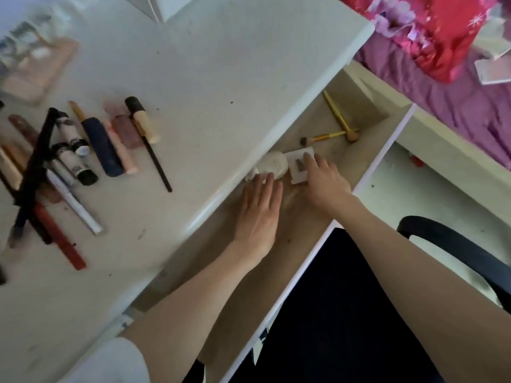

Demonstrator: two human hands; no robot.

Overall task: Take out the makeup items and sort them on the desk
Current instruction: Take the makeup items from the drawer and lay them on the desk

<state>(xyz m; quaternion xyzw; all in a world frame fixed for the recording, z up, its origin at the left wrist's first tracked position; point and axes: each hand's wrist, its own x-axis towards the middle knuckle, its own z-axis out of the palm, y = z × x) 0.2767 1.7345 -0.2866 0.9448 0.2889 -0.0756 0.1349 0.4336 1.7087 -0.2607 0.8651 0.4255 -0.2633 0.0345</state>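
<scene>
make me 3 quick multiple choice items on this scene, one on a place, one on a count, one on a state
1. Where do the gold-handled brushes lie?
A. on the desk top
B. in the open drawer
C. on the bed

2. How many gold-handled brushes are in the drawer?
A. two
B. five
C. none

3. How is the right hand?
A. curled in a fist in the air
B. fingers laid on the white square case
C. gripping a red pencil

Answers:
1 B: they lie on the drawer floor, past both hands.
2 A: two crossed handles show there.
3 B: its fingers lie on the case, while the left hand touches the round white compact.
</scene>
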